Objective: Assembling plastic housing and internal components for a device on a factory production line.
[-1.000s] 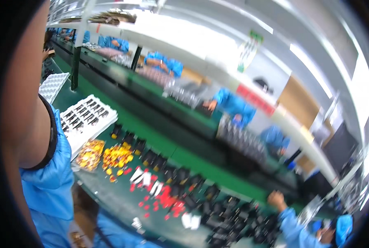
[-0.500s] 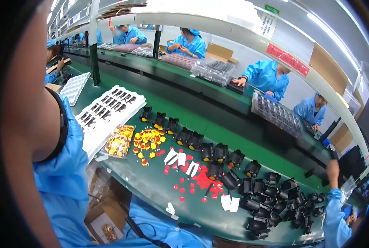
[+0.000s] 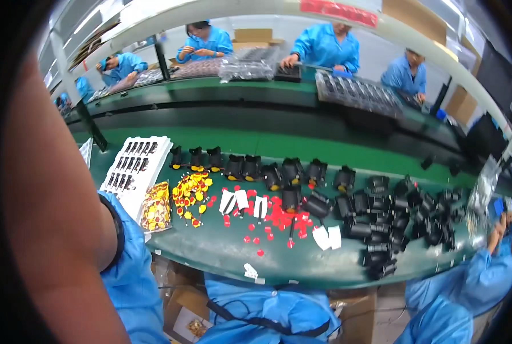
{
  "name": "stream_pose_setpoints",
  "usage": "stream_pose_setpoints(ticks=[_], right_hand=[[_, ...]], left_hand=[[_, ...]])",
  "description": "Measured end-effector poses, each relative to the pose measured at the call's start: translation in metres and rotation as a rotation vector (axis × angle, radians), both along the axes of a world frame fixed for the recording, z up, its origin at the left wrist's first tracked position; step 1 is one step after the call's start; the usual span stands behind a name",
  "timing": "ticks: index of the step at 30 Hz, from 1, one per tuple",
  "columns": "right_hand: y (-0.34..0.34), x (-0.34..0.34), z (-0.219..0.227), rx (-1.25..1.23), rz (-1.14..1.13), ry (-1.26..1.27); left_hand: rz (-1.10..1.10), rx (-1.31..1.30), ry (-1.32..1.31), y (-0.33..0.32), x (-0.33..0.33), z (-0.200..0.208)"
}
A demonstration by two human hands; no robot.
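Raised left forearm [image 3: 55, 229] fills the view's left side.
Neither hand shows, so grip unknown; black parts [image 3: 376, 221] crowd the green bench's [image 3: 221, 252] right end.

Near edge of green bench [image 3: 221, 252] mostly open; only small white tags [image 3: 250, 270] lie there. Mid-bench blocked by scattered red caps [image 3: 276, 217], yellow caps [image 3: 190, 189] and white labels [image 3: 327, 237]; behind them a row of black parts [image 3: 256, 167], piling densely to the right [image 3: 393, 221]. White tray [image 3: 134, 169] closes the left end; bare forearm [image 3: 55, 229] fills the left foreground.
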State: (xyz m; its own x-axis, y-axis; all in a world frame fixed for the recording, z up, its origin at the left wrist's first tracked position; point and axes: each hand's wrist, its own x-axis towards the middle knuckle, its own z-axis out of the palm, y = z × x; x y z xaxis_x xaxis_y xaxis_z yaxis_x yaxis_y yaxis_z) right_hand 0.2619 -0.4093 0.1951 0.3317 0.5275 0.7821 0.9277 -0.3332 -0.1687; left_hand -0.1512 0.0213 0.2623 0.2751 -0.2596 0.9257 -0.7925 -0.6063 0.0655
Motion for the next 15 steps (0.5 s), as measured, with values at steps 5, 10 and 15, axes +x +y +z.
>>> stream_pose_setpoints(ticks=[5,10,15], right_hand=[[-0.013,-0.118,-0.004,0.305,0.540,0.155],[0.037,-0.191,-0.017,0.478,1.396,0.625],[0.067,-0.218,-0.031,0.539,1.662,0.837]], left_hand=[[-0.127,-0.073,0.027,-0.009,0.018,-0.015],[-0.366,-0.313,0.527,-0.024,0.026,-0.076],[-1.230,-0.511,0.062,-0.109,0.099,-0.126]])
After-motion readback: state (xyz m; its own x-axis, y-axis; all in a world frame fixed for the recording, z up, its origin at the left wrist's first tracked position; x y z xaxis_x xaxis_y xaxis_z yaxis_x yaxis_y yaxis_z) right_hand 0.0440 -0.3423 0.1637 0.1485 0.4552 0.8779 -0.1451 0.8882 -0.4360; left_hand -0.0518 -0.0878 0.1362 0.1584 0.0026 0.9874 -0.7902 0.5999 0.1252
